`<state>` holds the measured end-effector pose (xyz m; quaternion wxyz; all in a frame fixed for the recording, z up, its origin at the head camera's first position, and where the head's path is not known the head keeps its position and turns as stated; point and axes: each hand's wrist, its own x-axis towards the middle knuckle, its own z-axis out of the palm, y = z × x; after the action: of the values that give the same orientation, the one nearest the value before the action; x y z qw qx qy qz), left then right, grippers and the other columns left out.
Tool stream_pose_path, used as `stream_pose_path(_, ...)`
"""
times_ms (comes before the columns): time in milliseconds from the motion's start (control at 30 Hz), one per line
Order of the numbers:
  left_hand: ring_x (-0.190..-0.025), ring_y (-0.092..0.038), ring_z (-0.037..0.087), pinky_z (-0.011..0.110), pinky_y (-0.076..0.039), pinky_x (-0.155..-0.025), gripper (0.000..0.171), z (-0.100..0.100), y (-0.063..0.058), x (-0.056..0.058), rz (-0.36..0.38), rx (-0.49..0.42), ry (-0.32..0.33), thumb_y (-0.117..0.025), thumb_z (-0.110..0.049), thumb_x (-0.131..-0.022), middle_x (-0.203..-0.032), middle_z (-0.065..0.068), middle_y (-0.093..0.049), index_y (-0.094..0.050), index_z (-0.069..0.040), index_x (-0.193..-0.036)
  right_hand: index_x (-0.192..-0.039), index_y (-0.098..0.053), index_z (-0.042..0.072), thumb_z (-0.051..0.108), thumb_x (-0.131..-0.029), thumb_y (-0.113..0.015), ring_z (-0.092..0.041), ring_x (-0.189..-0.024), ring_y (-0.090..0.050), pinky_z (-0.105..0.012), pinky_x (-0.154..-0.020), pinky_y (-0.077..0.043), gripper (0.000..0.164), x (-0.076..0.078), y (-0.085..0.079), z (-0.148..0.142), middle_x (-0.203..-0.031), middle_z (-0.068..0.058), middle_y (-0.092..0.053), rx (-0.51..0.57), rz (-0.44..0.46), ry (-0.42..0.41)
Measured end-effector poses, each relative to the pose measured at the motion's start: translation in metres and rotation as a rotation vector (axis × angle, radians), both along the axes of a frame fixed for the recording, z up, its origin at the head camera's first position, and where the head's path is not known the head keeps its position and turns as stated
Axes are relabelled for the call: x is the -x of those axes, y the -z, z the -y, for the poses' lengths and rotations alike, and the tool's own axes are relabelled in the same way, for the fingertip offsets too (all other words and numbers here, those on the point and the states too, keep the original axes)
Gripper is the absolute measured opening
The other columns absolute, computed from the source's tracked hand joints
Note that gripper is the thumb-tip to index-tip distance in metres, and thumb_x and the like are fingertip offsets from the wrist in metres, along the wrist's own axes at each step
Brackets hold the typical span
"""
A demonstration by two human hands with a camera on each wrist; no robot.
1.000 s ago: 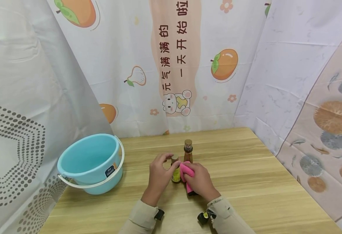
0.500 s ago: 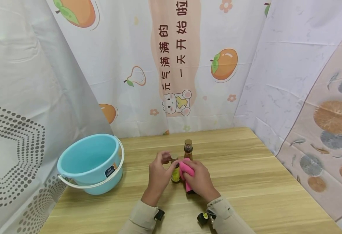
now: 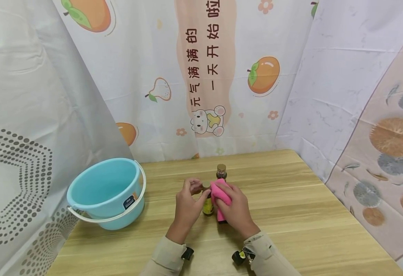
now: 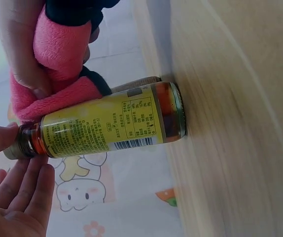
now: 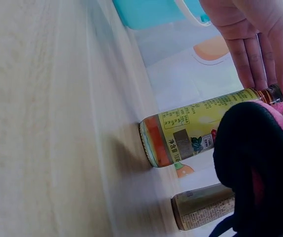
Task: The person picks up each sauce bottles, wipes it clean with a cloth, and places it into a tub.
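A blue bucket (image 3: 115, 221) stands near the left edge of the surface (image 3: 291, 214). Mid-surface, the left hand (image 3: 187, 207) pinches an upright bottle (image 4: 97, 128) at its neck; the right hand's (image 3: 235, 209) fingers grip a pink cloth (image 3: 221, 195) against it. Another bottle (image 3: 221, 171) stands nearer the far edge.

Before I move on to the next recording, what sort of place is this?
Probably a makeshift tabletop filming booth: pale printed cloth-like curtains surround a light wood-grain table, and a round light-blue plastic bucket stands on it.
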<state>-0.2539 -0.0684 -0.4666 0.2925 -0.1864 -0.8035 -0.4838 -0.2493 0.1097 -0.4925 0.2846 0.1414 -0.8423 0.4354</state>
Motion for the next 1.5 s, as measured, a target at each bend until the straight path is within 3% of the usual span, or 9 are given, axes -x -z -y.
stream_pose_path(167,-0.096,-0.078,0.021,0.043,-0.063,-0.085,0.043,0.001,-0.002,-0.001,0.01,0.004,-0.001,-0.083,-0.016,-0.09,-0.11,0.012,-0.078,-0.057,-0.002,-0.12,-0.128,-0.075,0.023,0.014,-0.085,-0.084,-0.026,-0.102,-0.07,-0.042,-0.081,-0.061,0.045,-0.001,-0.002,0.001,-0.124,-0.012,-0.07,0.006,-0.003,0.001)
stream_pose_path(500,-0.098,-0.077,0.022,0.038,-0.063,-0.086,0.042,0.001,-0.003,-0.002,0.022,0.021,0.002,-0.082,-0.015,-0.09,-0.112,0.012,-0.078,-0.056,-0.001,-0.12,-0.125,-0.076,0.019,0.015,-0.085,-0.082,-0.018,-0.087,-0.065,-0.03,-0.07,-0.056,0.041,0.002,0.002,-0.002,-0.115,-0.01,-0.069,-0.064,0.182,-0.006)
stream_pose_path(933,-0.099,-0.077,0.021,0.036,-0.063,-0.086,0.038,0.001,-0.002,-0.001,0.016,0.029,0.007,-0.08,-0.017,-0.093,-0.112,0.012,-0.077,-0.056,-0.005,-0.12,-0.124,-0.077,0.019,0.02,-0.089,-0.08,-0.022,-0.094,-0.067,-0.042,-0.078,-0.059,0.036,0.004,0.011,-0.003,-0.116,-0.012,-0.071,-0.182,0.301,0.002)
stream_pose_path(1067,-0.099,-0.077,0.021,0.036,-0.063,-0.087,0.039,0.0,-0.003,-0.002,0.03,0.024,0.011,-0.08,-0.016,-0.092,-0.112,0.012,-0.076,-0.056,-0.004,-0.12,-0.125,-0.076,0.017,0.027,-0.088,-0.081,-0.024,-0.096,-0.067,-0.044,-0.08,-0.059,0.038,0.003,0.013,-0.003,-0.117,-0.013,-0.069,-0.212,0.324,0.011)
stream_pose_path(1300,-0.098,-0.077,0.021,0.038,-0.063,-0.086,0.037,0.001,0.0,-0.004,0.024,0.018,0.003,-0.081,-0.016,-0.092,-0.11,0.008,-0.077,-0.057,-0.006,-0.118,-0.136,-0.068,0.018,0.046,-0.079,-0.087,-0.021,-0.091,-0.065,-0.042,-0.075,-0.058,0.066,-0.001,0.016,-0.002,-0.123,-0.014,-0.065,-0.256,0.35,0.001)
stream_pose_path(1500,-0.098,-0.077,0.021,0.038,-0.063,-0.085,0.036,0.003,0.0,-0.005,0.022,0.018,0.011,-0.08,-0.018,-0.093,-0.111,0.009,-0.077,-0.056,-0.009,-0.119,-0.126,-0.074,0.017,0.035,-0.081,-0.088,-0.019,-0.086,-0.066,-0.042,-0.072,-0.058,0.05,0.0,0.019,0.002,-0.107,-0.01,-0.07,-0.268,0.306,0.049)
